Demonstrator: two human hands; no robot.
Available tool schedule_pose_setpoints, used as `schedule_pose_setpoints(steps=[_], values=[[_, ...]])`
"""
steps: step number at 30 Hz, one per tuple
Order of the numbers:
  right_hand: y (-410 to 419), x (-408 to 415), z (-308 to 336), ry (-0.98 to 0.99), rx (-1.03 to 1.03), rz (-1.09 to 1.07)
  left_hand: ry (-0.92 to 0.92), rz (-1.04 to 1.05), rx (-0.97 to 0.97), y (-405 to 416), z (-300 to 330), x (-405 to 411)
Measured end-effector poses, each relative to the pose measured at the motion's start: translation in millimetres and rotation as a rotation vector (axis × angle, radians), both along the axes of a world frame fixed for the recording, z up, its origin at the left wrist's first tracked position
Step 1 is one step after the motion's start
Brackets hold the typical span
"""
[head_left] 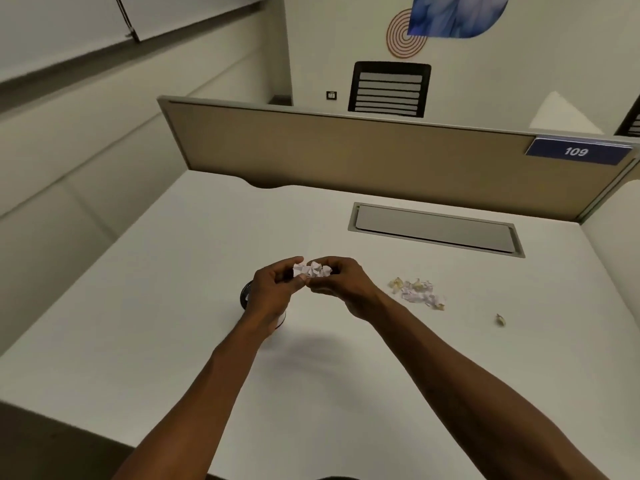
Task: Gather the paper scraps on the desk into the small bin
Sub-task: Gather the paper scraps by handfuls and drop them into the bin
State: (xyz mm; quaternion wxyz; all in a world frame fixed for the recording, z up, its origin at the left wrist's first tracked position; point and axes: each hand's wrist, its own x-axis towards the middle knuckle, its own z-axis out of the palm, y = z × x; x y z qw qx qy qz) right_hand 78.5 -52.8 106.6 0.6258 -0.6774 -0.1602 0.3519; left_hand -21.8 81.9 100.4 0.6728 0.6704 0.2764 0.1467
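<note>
Both hands meet above the white desk point(166, 306), pinching a crumpled wad of white paper scraps point(313, 270) between them. My left hand point(273, 289) grips its left side and my right hand point(341, 282) its right side. The small bin point(246, 295), dark-rimmed and round, stands on the desk directly under my left hand, which hides most of it. A loose pile of white and yellowish paper scraps point(417, 292) lies on the desk to the right of my right hand. One single yellowish scrap point(500, 320) lies farther right.
A grey cable hatch point(436, 230) is set into the desk behind the scraps. A tan partition point(346, 150) with a blue "109" plate point(576, 152) closes the desk's far side. A black chair back point(389, 90) shows beyond it.
</note>
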Motion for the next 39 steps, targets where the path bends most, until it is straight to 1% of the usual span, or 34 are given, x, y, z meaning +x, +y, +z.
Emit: schedule_pose_setpoints(steps=[4,8,9,11,13,16,19,21,23,25,27,29,30,32,33,35,39], values=[[45.3,-15.2,-4.8,0.042,-0.045,0.027,0.082,0.14,0.124,32.6,-9.2,-17.1],[76.3,-22.5,-11.6,-0.005,-0.177,0.048,0.189,0.19,0.225,55.0,-19.2,-28.4],[81.1,-23.6,-12.5,-0.044,-0.219,0.066,0.212,0.191,0.25,58.7,-21.7,-30.1],[86.5,-26.8,-12.0,-0.178,-0.332,0.128,0.251,0.187,0.306,64.4,-25.7,-33.5],[88.2,-30.9,-11.1,-0.306,-0.401,0.201,0.278,0.172,0.38,68.5,-29.1,-36.4],[88.1,-35.6,-12.7,-0.469,-0.409,0.284,0.281,0.162,0.438,70.1,-33.6,-40.6],[86.2,-35.8,-15.6,-0.635,-0.394,0.272,0.228,0.205,0.503,67.9,-38.2,-45.3],[85.0,-34.2,-18.7,-0.686,-0.374,0.252,0.197,0.225,0.575,67.1,-41.0,-48.2],[84.3,-33.9,-21.9,-0.705,-0.346,0.241,0.175,0.175,0.651,68.6,-45.4,-49.1],[84.3,-34.9,-25.4,-0.769,-0.313,0.237,0.172,0.036,0.714,69.9,-50.4,-48.7],[84.2,-37.5,-28.8,-0.88,-0.295,0.259,0.191,-0.125,0.807,70.8,-56.0,-48.8],[82.3,-41.8,-34.3,-0.964,-0.294,0.34,0.221,-0.25,0.928,71.9,-63.7,-49.9],[80.9,-43.6,-39.6,-1.028,-0.315,0.403,0.239,-0.28,0.978,72.1,-67.8,-51.2],[76.3,-46.4,-52.7,-1.185,-0.414,0.5,0.255,-0.288,1.05,72.6,-74.4,-54.5],[73.4,-47.0,-58.7,-1.221,-0.478,0.524,0.252,-0.285,1.077,72.7,-77.0,-56.4],[68.3,-46.9,-67.1,-1.236,-0.554,0.55,0.237,-0.284,1.116,72.8,-81.5,-59.6],[66.2,-46.7,-70.1,-1.256,-0.567,0.579,0.282,-0.306,1.096,75.6,-84.8,-61.6]])
